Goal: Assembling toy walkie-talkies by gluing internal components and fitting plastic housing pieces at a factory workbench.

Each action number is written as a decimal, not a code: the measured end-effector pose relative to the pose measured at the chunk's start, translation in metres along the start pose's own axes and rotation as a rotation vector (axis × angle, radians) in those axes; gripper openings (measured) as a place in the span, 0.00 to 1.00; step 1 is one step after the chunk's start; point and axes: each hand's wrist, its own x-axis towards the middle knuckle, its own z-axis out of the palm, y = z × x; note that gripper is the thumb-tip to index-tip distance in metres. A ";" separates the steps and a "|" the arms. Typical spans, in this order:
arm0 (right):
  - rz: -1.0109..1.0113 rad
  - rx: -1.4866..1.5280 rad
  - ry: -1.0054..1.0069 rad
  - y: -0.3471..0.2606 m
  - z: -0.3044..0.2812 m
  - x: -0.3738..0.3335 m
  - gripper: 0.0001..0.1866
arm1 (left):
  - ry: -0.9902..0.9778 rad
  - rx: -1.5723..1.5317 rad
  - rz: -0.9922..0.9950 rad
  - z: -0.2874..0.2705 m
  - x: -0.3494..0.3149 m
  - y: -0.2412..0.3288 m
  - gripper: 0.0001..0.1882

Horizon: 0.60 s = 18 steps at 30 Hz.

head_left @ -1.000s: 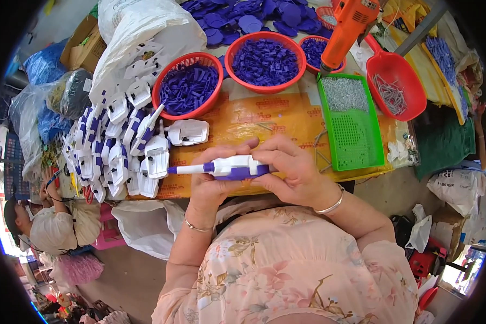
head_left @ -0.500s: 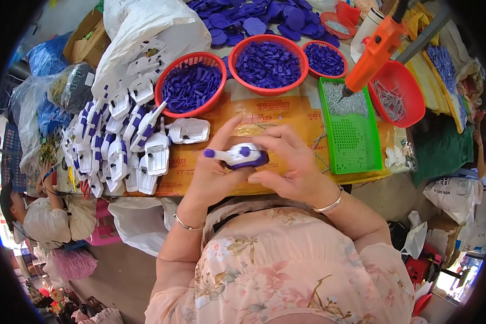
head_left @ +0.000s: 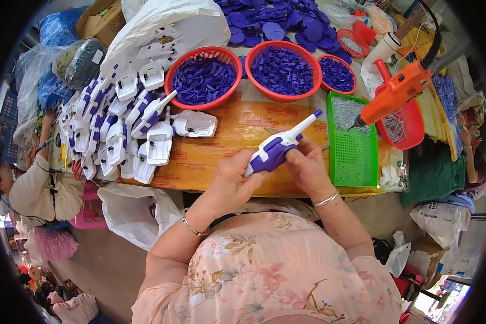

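Observation:
Both my hands hold a white-and-purple plastic casing above the near edge of the table. It has a long tapered white stalk with a purple tip, pointing up and to the right. My left hand is closed around the wide back end. At the other end, my right hand pinches the body near the base of the stalk, thumb on the near side. The underside of the casing is hidden. Left of my hands lies a pile of similar white casings; a separate white half shell lies at its right edge.
Purple parts fill red baskets at the back, before loose purple discs. On the right are a green tray with screws, a hanging orange power screwdriver and a red scoop with metal pins. Other people sit at both sides.
The casing has turned, its stalk swinging from pointing left to pointing up and right. My left hand has shifted to the wide end, my right to the stalk end. The view has shifted slightly.

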 end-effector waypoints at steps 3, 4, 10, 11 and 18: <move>0.037 -0.062 -0.033 -0.007 -0.002 0.001 0.15 | -0.068 0.103 -0.003 -0.005 0.001 -0.003 0.15; 0.034 -0.088 -0.057 -0.008 0.001 0.002 0.15 | -0.050 0.120 0.054 -0.005 0.000 -0.004 0.15; 0.048 -0.293 0.083 -0.006 0.024 0.002 0.13 | 0.057 0.064 0.088 -0.004 -0.014 -0.008 0.19; 0.038 -0.284 0.114 -0.006 0.024 0.001 0.15 | -0.004 -0.054 0.000 -0.004 -0.011 -0.007 0.20; -0.004 -0.252 -0.143 -0.010 0.034 -0.003 0.29 | 0.002 -0.175 -0.063 -0.031 -0.016 -0.017 0.23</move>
